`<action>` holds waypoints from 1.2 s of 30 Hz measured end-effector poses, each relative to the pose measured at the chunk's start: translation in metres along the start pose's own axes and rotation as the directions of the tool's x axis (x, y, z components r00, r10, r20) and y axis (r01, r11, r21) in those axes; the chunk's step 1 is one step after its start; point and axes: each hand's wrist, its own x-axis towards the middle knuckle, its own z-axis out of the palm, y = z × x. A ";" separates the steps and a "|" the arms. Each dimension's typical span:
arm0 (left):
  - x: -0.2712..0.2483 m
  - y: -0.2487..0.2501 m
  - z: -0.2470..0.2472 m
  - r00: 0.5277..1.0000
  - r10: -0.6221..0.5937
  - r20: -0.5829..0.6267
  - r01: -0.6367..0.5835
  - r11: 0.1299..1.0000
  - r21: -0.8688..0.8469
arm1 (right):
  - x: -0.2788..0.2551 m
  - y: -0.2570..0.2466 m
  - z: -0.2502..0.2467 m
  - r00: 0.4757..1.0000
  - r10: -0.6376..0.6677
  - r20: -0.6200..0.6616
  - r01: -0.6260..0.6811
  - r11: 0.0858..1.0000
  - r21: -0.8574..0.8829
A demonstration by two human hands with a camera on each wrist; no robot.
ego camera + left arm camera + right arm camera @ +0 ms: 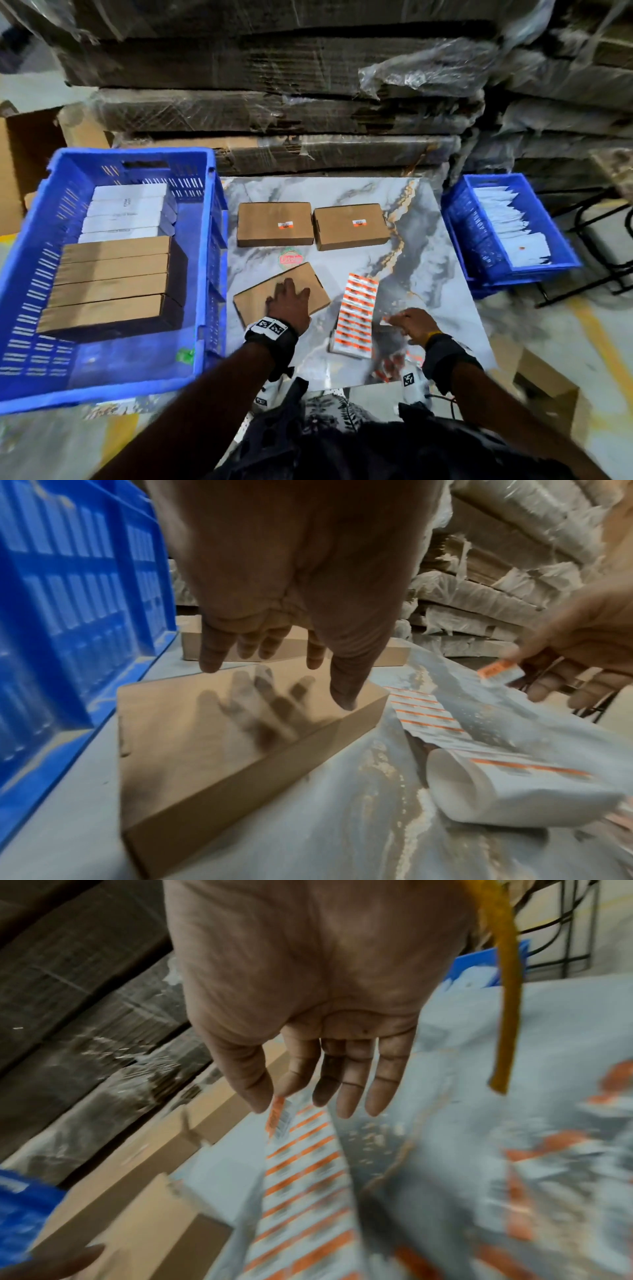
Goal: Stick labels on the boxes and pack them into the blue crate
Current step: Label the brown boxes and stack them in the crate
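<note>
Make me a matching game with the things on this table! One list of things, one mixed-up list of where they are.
Things:
1. left hand
2. right hand
3. white boxes
4. label sheet

Places:
A. in the blue crate
B. flat on the table
C. over the unlabelled box
D. pinching one peeled label

Pairs: 1-C, 2-D, 3-A, 4-B

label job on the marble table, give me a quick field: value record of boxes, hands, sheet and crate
unlabelled box: near box, angled, no label visible
left hand: left hand open over it, contact unclear
right hand: right hand pinches one peeled label
label sheet: label sheet flat between the hands
labelled boxes: two at the back
blue crate: blue crate part filled with brown and white boxes
</note>
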 end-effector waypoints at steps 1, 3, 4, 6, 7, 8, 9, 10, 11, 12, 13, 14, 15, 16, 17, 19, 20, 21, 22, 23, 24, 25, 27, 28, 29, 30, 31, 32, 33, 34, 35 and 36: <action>0.000 0.006 0.000 1.000 0.026 0.005 -0.026 0.999 0.020 | -0.002 0.015 -0.005 0.999 0.039 0.014 -0.039 0.999 -0.025; 0.000 0.015 0.003 0.998 0.062 0.027 -0.063 0.997 0.053 | -0.006 0.042 -0.010 0.996 0.082 0.042 -0.079 0.994 -0.070; -0.001 0.018 0.006 0.997 0.072 0.037 -0.075 0.995 0.061 | -0.008 0.051 -0.010 0.995 0.102 0.020 -0.100 0.991 -0.090; -0.001 0.022 0.011 0.995 0.089 0.051 -0.092 0.994 0.062 | -0.009 0.065 -0.008 0.991 0.130 0.008 -0.129 0.989 -0.069; -0.002 0.023 0.014 0.994 0.093 0.059 -0.097 0.993 0.061 | -0.007 0.069 -0.007 0.991 0.134 -0.010 -0.134 0.989 -0.066; -0.003 0.024 0.017 0.993 0.094 0.067 -0.098 0.993 0.061 | -0.003 0.072 -0.007 0.991 0.133 -0.028 -0.135 0.989 -0.063; -0.004 0.023 0.019 0.993 0.094 0.073 -0.099 0.993 0.062 | 0.001 0.074 -0.007 0.990 0.137 -0.037 -0.139 0.988 -0.066; -0.005 0.023 0.022 0.992 0.094 0.078 -0.099 0.993 0.063 | 0.001 0.073 -0.010 0.992 0.123 -0.031 -0.125 0.988 -0.095; -0.005 0.023 0.024 0.992 0.095 0.080 -0.100 0.993 0.065 | 0.003 0.073 -0.012 0.994 0.112 -0.021 -0.114 0.986 -0.124; -0.006 0.022 0.026 0.992 0.094 0.079 -0.100 0.993 0.068 | 0.004 0.072 -0.015 0.996 0.090 -0.010 -0.090 0.981 -0.173; -0.006 0.022 0.027 0.993 0.092 0.076 -0.097 0.993 0.072 | 0.006 0.072 -0.017 0.997 0.078 0.001 -0.076 0.976 -0.203; -0.007 0.022 0.028 0.993 0.089 0.073 -0.094 0.993 0.070 | 0.008 0.072 -0.019 0.997 0.073 0.003 -0.070 0.971 -0.229; -0.007 0.022 0.029 0.994 0.083 0.071 -0.088 0.994 0.065 | 0.010 0.072 -0.020 0.997 0.081 -0.005 -0.080 0.965 -0.248; -0.007 0.023 0.029 0.995 0.076 0.069 -0.080 0.995 0.056 | 0.012 0.073 -0.020 0.996 0.090 -0.015 -0.090 0.960 -0.264; -0.007 0.023 0.030 0.995 0.072 0.065 -0.075 0.996 0.048 | 0.015 0.075 -0.020 0.995 0.098 -0.021 -0.100 0.958 -0.271; -0.008 0.026 0.029 0.997 0.064 0.047 -0.066 0.997 0.037 | 0.019 0.077 -0.019 0.994 0.095 -0.048 -0.104 0.951 -0.290; -0.008 0.027 0.029 0.998 0.058 0.038 -0.059 0.998 0.030 | 0.019 0.078 -0.020 0.993 0.097 -0.068 -0.113 0.948 -0.297; -0.009 0.029 0.029 0.998 0.049 0.034 -0.050 0.998 0.025 | 0.021 0.081 -0.020 0.991 0.104 -0.085 -0.124 0.948 -0.293; -0.010 0.031 0.029 0.999 0.040 0.036 -0.040 0.999 0.019 | 0.022 0.082 -0.020 0.989 0.108 -0.101 -0.133 0.950 -0.283; -0.011 0.034 0.028 0.999 0.029 0.032 -0.029 0.999 0.019 | 0.023 0.084 -0.020 0.987 0.117 -0.111 -0.143 0.953 -0.269; -0.012 0.036 0.027 0.999 0.020 0.028 -0.021 1.000 0.021 | 0.025 0.085 -0.020 0.984 0.131 -0.120 -0.157 0.955 -0.252; -0.012 0.038 0.027 1.000 0.015 0.018 -0.015 1.000 0.021 | 0.026 0.087 -0.020 0.981 0.150 -0.126 -0.175 0.960 -0.220; -0.012 0.045 0.025 0.999 0.014 -0.038 -0.013 1.000 0.018 | 0.030 0.094 -0.019 0.976 0.176 -0.129 -0.194 0.971 -0.139; -0.011 0.049 0.023 0.998 0.014 -0.062 -0.014 1.000 0.007 | 0.031 0.096 -0.020 0.978 0.175 -0.116 -0.189 0.974 -0.122; -0.010 0.052 0.022 0.997 0.018 -0.073 -0.019 1.000 -0.014 | 0.033 0.097 -0.022 0.981 0.173 -0.092 -0.183 0.976 -0.117; -0.008 0.055 0.021 0.998 0.020 -0.064 -0.023 0.999 -0.046 | 0.037 0.097 -0.024 0.983 0.170 -0.066 -0.177 0.977 -0.122; -0.006 0.058 0.020 0.999 0.005 -0.044 -0.009 0.995 -0.103 | 0.039 0.097 -0.027 0.985 0.166 -0.036 -0.169 0.979 -0.114; -0.005 0.063 0.019 1.000 -0.022 -0.014 0.019 0.985 -0.172 | 0.040 0.096 -0.031 0.988 0.153 -0.008 -0.153 0.981 -0.116; -0.005 0.067 0.019 0.999 -0.044 0.004 0.044 0.973 -0.229 | 0.042 0.094 -0.035 0.992 0.129 -0.007 -0.129 0.984 -0.122; -0.005 0.070 0.021 0.998 -0.056 0.017 0.058 0.960 -0.273 | 0.046 0.093 -0.039 0.993 0.108 -0.036 -0.112 0.984 -0.141; -0.005 0.074 0.024 0.997 -0.062 0.034 0.070 0.948 -0.310 | 0.046 0.088 -0.043 0.992 0.092 -0.087 -0.104 0.983 -0.150; -0.006 0.078 0.027 0.996 -0.063 0.057 0.079 0.938 -0.337 | 0.043 0.080 -0.045 0.988 0.069 -0.138 -0.088 0.987 -0.137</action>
